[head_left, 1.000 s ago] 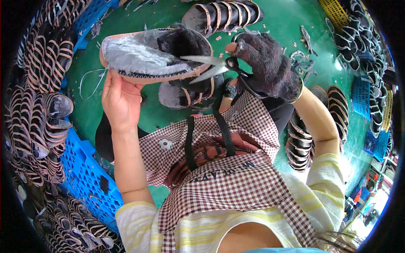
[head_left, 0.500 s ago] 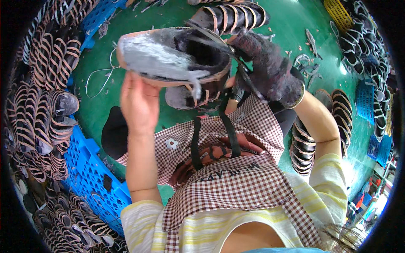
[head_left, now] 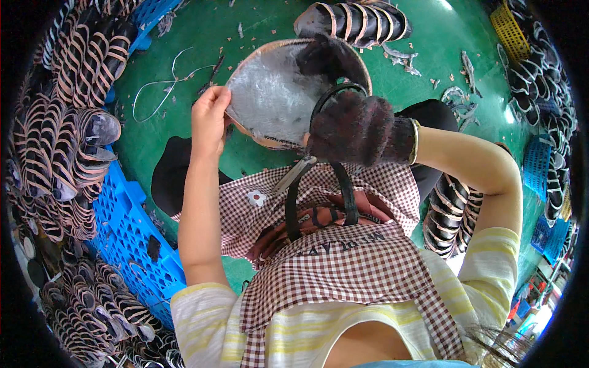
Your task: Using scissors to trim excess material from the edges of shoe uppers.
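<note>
The one shoe (head_left: pixel 279 98) now stands up taller than before. Left hand (head_left: pixel 210 119) pinches its nine o'clock edge; gloved right hand (head_left: pixel 359 129) grips one pair of scissors (head_left: pixel 294 175).

We've got the left hand (head_left: pixel 210 119) pinching the grey shoe sole (head_left: pixel 270 98), gloved right hand (head_left: pixel 359 129) gripping scissors (head_left: pixel 294 175) against it.

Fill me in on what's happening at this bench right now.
A person in a checked apron holds a shoe up sole-side toward the camera. The bare left hand grips its edge, while the right hand, in a dark fuzzy glove, holds scissors against it. Stacks of sandals sit on blue crates around the green floor.
</note>
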A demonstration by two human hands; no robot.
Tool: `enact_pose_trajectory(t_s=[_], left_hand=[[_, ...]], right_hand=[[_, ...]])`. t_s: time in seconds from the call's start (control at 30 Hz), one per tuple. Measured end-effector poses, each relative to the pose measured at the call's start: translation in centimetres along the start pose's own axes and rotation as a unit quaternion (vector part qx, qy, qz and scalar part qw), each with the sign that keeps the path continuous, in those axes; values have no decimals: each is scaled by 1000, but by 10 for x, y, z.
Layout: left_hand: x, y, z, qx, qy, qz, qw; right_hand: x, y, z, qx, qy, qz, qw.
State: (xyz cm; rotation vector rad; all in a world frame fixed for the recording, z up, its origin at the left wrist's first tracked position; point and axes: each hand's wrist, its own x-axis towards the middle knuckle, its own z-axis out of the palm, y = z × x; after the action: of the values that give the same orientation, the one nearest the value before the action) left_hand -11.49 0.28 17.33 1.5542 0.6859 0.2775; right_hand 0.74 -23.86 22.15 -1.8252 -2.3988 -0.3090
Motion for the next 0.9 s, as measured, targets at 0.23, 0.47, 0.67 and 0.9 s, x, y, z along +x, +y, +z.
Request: enact_pose_trajectory(t_s=[0.23, 0.47, 0.67, 0.9], left_hand=[[-10, 12, 17, -321, -104, -34, 941], [12, -6, 12, 145, -75, -64, 984], [-16, 18, 49, -356, -66, -48, 931], [-18, 9, 68, -327, -105, 148, 928]], right_hand=[[-18, 19, -1, -77, 58, -49, 994], [-18, 19, -5, -30, 5, -58, 998], [-38, 31, 2, -80, 22, -28, 996], [-39, -7, 47, 577, 321, 502, 558]])
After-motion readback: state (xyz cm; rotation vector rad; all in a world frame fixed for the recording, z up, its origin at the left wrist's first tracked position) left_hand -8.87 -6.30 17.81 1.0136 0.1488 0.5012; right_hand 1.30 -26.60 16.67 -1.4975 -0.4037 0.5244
